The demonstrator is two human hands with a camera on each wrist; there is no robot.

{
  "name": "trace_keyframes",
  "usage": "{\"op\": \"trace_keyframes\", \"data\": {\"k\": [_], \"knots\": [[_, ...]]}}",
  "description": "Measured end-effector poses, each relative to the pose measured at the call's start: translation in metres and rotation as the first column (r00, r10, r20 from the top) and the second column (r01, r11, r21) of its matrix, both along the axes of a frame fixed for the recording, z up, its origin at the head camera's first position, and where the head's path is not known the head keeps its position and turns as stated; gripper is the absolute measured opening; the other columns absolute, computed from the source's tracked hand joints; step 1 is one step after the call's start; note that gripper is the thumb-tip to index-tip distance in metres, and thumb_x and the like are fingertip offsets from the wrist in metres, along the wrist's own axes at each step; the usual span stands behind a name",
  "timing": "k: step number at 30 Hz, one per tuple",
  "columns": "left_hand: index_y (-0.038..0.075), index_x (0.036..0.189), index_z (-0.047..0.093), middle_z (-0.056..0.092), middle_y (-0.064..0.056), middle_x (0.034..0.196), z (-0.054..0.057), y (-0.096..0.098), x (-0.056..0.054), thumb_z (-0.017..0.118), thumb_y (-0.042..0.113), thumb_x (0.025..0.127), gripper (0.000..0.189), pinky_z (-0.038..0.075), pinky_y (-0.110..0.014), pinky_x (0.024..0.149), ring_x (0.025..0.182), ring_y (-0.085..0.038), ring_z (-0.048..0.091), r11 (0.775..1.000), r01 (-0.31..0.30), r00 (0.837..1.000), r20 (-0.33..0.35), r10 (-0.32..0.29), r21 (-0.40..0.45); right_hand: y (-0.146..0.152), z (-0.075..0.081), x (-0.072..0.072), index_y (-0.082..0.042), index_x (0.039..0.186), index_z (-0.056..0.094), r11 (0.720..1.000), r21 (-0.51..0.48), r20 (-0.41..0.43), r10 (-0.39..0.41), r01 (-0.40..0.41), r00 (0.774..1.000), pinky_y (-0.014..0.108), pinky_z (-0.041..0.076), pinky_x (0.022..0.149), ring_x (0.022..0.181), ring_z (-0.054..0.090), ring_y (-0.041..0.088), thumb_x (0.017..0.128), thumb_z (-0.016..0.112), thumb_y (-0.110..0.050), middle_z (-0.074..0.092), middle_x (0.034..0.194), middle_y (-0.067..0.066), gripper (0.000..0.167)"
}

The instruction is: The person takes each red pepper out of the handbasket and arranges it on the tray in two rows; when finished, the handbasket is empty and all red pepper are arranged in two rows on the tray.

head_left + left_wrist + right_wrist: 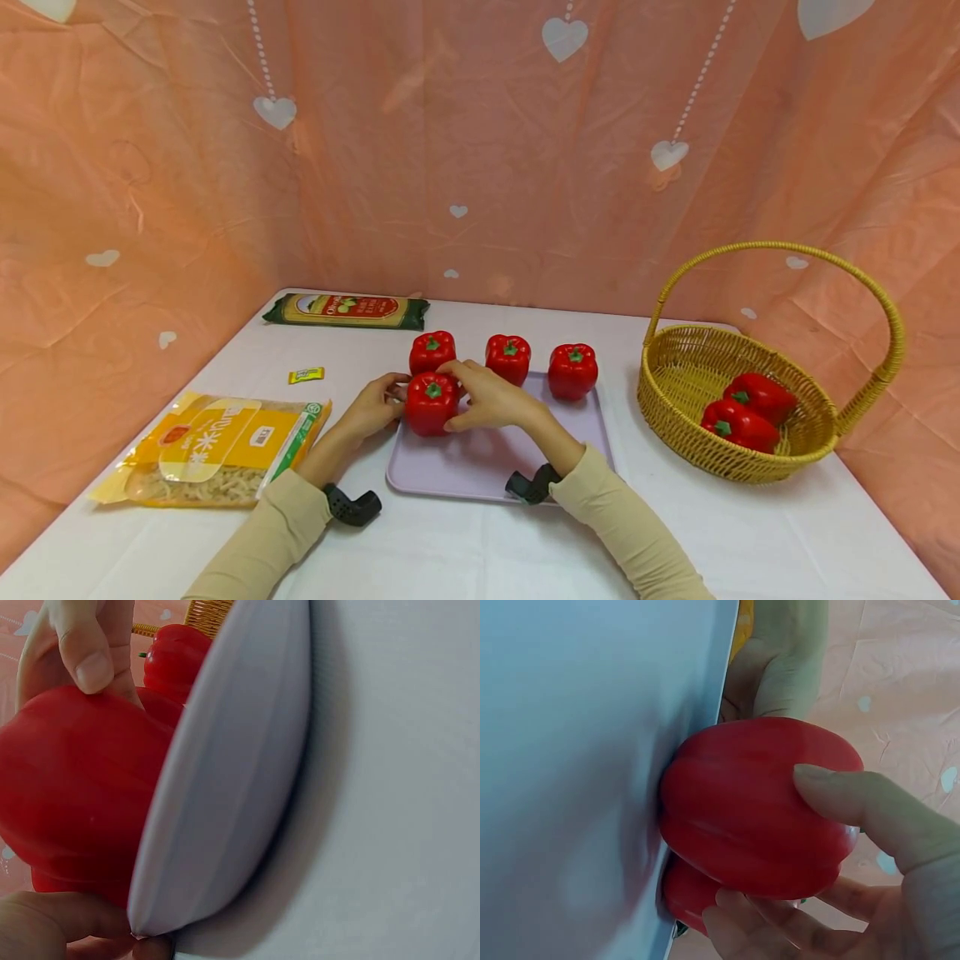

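Observation:
My right hand (491, 400) holds a red bell pepper (431, 406) with its green stem up, over the left end of a lilac tray (480, 471). In the right wrist view the thumb lies on the near side of the pepper (757, 810), fingers around its far side. My left hand (371, 408) is bent close beside the pepper's left side. Its fingers (52, 919) are right at the tray's rim in the left wrist view; whether they grip it I cannot tell. Three more red bell peppers, left (432, 351), middle (508, 358) and right (572, 372), stand upright along the tray's far side.
A yellow wicker basket (675, 442) with a tall handle stands at the right, two red peppers (742, 425) inside. On the left lie a yellow food bag (217, 450) and a small yellow packet (306, 375). A long green-ended pack (347, 310) lies at the back.

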State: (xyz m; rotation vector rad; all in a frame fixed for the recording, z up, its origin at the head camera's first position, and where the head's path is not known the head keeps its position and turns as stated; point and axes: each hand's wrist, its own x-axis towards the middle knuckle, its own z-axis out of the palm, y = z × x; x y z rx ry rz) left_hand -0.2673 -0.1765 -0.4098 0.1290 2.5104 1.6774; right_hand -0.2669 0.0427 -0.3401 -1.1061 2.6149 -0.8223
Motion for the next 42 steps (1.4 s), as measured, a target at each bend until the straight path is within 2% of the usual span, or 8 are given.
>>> {"op": "trace_keyframes", "data": {"k": [11, 22, 29, 37, 39, 42], "knots": [[-0.003, 0.132, 0.041, 0.049, -0.018, 0.104, 0.001, 0.001, 0.001, 0.048, -0.010, 0.081, 0.052, 0.046, -0.027, 0.060, 0.073, -0.020, 0.047, 0.999, -0.032, 0.999, 0.042, 0.032, -0.003, -0.007, -0.003, -0.002, -0.009, 0.132, 0.044, 1.000, -0.017, 0.021, -0.011, 0.012, 1.000, 0.021, 0.048, 0.075, 0.097, 0.055, 0.018, 0.074, 0.077, -0.023, 0.052, 0.116, 0.006, 0.068], [-0.004, 0.132, 0.041, 0.049, -0.018, 0.105, 0.001, 0.000, 0.000, 0.047, -0.010, 0.080, 0.052, 0.047, -0.027, 0.060, 0.074, -0.020, 0.048, 1.000, -0.019, 1.000, 0.022, 0.019, -0.012, -0.006, -0.005, -0.004, -0.010, 0.135, 0.040, 1.000, -0.021, 0.016, -0.008, 0.008, 1.000, 0.022, 0.048, 0.076, 0.099, 0.056, 0.021, 0.074, 0.078, -0.025, 0.052, 0.116, 0.007, 0.074], [-0.005, 0.132, 0.040, 0.049, -0.019, 0.108, 0.002, -0.001, 0.001, 0.048, -0.010, 0.080, 0.053, 0.047, -0.028, 0.061, 0.074, -0.020, 0.048, 1.000, -0.010, 1.000, 0.022, 0.010, -0.002, -0.002, 0.000, -0.002, -0.011, 0.137, 0.040, 0.999, -0.037, 0.031, -0.009, 0.011, 0.999, 0.025, 0.048, 0.078, 0.101, 0.057, 0.022, 0.073, 0.079, -0.025, 0.052, 0.117, 0.006, 0.076], [-0.007, 0.131, 0.041, 0.049, -0.020, 0.106, 0.001, -0.001, 0.002, 0.048, -0.010, 0.080, 0.051, 0.047, -0.028, 0.059, 0.075, -0.020, 0.049, 1.000, -0.002, 1.000, 0.002, 0.002, 0.006, 0.017, 0.009, -0.005, -0.005, 0.134, 0.042, 0.983, -0.181, 0.061, 0.045, -0.034, 0.997, 0.042, 0.050, 0.083, 0.105, 0.056, 0.032, 0.074, 0.077, -0.019, 0.053, 0.118, 0.015, 0.071], [-0.007, 0.131, 0.042, 0.050, -0.020, 0.106, 0.001, -0.001, 0.002, 0.048, -0.010, 0.080, 0.051, 0.047, -0.028, 0.059, 0.075, -0.020, 0.049, 1.000, -0.001, 1.000, 0.000, 0.001, 0.008, 0.023, 0.012, -0.005, -0.005, 0.134, 0.042, 0.978, -0.208, 0.068, 0.049, -0.034, 0.996, 0.044, 0.049, 0.085, 0.105, 0.056, 0.031, 0.074, 0.077, -0.018, 0.054, 0.119, 0.014, 0.071], [-0.007, 0.131, 0.041, 0.049, -0.020, 0.107, 0.001, -0.001, 0.001, 0.048, -0.009, 0.081, 0.051, 0.047, -0.028, 0.060, 0.075, -0.020, 0.049, 1.000, -0.002, 1.000, 0.004, 0.002, 0.010, 0.033, 0.019, -0.003, -0.007, 0.133, 0.043, 0.973, -0.229, 0.060, 0.033, -0.018, 0.998, 0.041, 0.050, 0.085, 0.104, 0.057, 0.026, 0.075, 0.077, -0.020, 0.054, 0.118, 0.011, 0.069]]}}
